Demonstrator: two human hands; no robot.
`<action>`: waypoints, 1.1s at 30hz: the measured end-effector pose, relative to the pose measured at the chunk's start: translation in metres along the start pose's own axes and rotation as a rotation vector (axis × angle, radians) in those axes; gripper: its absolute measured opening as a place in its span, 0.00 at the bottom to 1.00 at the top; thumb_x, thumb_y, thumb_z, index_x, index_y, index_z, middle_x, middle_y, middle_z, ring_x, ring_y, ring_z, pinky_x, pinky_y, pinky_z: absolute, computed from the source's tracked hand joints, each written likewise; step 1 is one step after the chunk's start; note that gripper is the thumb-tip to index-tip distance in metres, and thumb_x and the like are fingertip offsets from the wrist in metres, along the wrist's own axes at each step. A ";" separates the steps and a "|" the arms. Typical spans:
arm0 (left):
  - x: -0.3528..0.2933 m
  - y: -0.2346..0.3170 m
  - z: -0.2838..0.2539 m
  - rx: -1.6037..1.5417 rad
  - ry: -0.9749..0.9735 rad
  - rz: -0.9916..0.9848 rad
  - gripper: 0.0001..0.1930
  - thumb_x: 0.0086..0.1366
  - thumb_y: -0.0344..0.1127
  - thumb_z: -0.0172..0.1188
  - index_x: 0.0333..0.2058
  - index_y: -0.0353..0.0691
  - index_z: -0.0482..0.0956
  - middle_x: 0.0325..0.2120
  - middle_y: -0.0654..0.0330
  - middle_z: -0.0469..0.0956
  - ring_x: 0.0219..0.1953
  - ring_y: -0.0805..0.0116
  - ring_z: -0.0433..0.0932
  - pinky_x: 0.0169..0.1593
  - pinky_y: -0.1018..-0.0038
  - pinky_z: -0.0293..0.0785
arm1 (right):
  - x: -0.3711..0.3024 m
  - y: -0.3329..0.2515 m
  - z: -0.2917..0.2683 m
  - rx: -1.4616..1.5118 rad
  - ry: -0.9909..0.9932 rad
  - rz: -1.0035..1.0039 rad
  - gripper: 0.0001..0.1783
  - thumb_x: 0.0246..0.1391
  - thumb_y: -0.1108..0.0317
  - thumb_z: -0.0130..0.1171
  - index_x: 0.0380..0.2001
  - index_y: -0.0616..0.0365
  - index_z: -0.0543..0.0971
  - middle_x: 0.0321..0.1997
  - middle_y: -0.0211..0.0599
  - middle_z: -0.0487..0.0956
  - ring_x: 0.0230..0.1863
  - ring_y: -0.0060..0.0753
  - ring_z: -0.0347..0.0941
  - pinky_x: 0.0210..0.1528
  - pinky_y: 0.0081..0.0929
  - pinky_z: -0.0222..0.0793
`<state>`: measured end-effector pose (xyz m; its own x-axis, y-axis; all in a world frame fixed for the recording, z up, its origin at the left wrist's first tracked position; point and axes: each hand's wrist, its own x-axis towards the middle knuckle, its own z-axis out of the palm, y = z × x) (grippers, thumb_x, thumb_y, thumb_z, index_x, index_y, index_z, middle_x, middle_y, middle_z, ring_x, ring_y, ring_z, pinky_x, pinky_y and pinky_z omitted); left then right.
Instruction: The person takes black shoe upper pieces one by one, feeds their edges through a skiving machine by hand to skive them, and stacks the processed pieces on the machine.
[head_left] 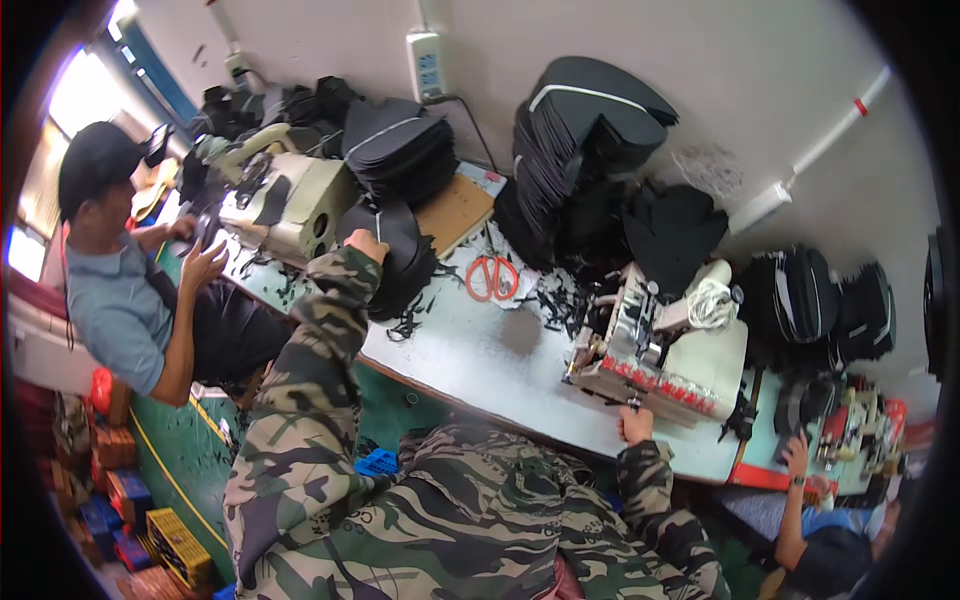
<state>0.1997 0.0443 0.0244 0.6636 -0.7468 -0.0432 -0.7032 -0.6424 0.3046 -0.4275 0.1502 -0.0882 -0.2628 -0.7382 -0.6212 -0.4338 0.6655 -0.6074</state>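
Note:
My left hand (367,245) reaches to a stack of black curved flat pieces (400,262) on the table's far left side. Its fingers are curled at the edge of the top piece. At the table's front edge, my right hand (634,426) is closed, with a small dark metal part (632,403) sticking up from it. That part is too small to name, and I cannot tell whether it belongs to the cream machine (655,350) just beyond, which has worn red marks along its front.
Orange-handled scissors (492,279) lie mid-table among black scraps (560,300). Tall stacks of black pieces (575,150) stand by the wall. A co-worker (125,270) works at another cream machine (290,205) on the left; another person (835,550) is at lower right. Crates (180,548) stand at lower left.

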 end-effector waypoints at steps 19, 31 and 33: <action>-0.253 0.091 0.035 -0.954 -1.079 0.571 0.06 0.59 0.30 0.59 0.32 0.35 0.73 0.17 0.64 0.73 0.18 0.80 0.70 0.24 0.77 0.66 | -0.155 -0.096 0.124 0.923 -0.424 -0.045 0.17 0.55 0.71 0.62 0.46 0.67 0.76 0.43 0.37 0.80 0.42 0.28 0.77 0.44 0.28 0.74; -0.135 0.221 0.193 -0.230 -0.250 1.188 0.29 0.56 0.46 0.63 0.53 0.37 0.72 0.57 0.47 0.68 0.61 0.50 0.65 0.62 0.58 0.60 | -0.254 -0.067 0.085 0.513 -0.004 -0.027 0.19 0.53 0.73 0.64 0.48 0.67 0.76 0.44 0.33 0.80 0.43 0.22 0.73 0.47 0.22 0.70; -0.159 0.212 0.207 -0.280 -0.077 1.254 0.32 0.56 0.48 0.61 0.55 0.33 0.70 0.58 0.47 0.68 0.64 0.50 0.60 0.66 0.57 0.53 | -0.256 -0.057 0.083 0.511 0.030 -0.013 0.19 0.53 0.73 0.63 0.49 0.67 0.76 0.44 0.34 0.80 0.43 0.22 0.73 0.47 0.22 0.70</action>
<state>-0.1073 -0.0082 -0.1009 -0.4321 -0.8247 0.3649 -0.7486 0.5536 0.3649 -0.2642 0.3105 0.0649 -0.2878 -0.7447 -0.6021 0.0374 0.6195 -0.7841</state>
